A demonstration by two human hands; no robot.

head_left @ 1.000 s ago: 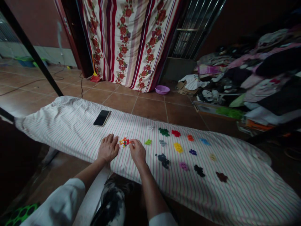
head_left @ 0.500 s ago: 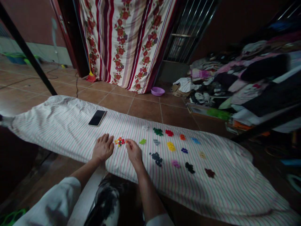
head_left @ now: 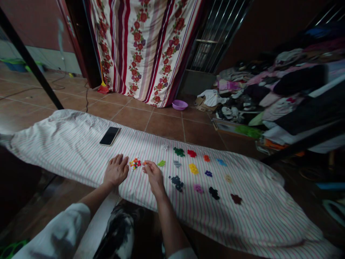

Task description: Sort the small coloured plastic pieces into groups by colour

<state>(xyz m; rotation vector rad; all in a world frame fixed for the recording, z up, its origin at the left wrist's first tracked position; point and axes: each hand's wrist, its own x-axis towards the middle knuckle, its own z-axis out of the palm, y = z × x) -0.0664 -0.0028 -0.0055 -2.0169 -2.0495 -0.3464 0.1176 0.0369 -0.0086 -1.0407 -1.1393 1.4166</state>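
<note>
A mixed pile of small coloured pieces (head_left: 135,164), red, yellow, orange, green and white, lies on the striped cloth (head_left: 88,158). Just left of it my left hand (head_left: 116,169) rests on the cloth, fingers stretched out, holding nothing. My right hand (head_left: 153,175) is on the pile's other side, thumb and finger pinching a small orange piece (head_left: 144,163). Close beyond that hand sit a light green heap (head_left: 161,163), a light grey heap (head_left: 177,164) and a dark grey heap (head_left: 177,183). The pieces are too small to name exactly.
Further right are more single-colour heaps, among them dark green (head_left: 179,151), yellow (head_left: 193,168), black (head_left: 214,193) and brown (head_left: 236,199). A phone (head_left: 110,136) lies at the back left. Beyond the cloth, a purple basin (head_left: 179,105) stands on the tiled floor near piled clothes (head_left: 269,86).
The view has shifted slightly, moving everything a little to the left. My right hand still pinches the orange piece, now slightly farther from the mixed pile. My left hand stays flat.
</note>
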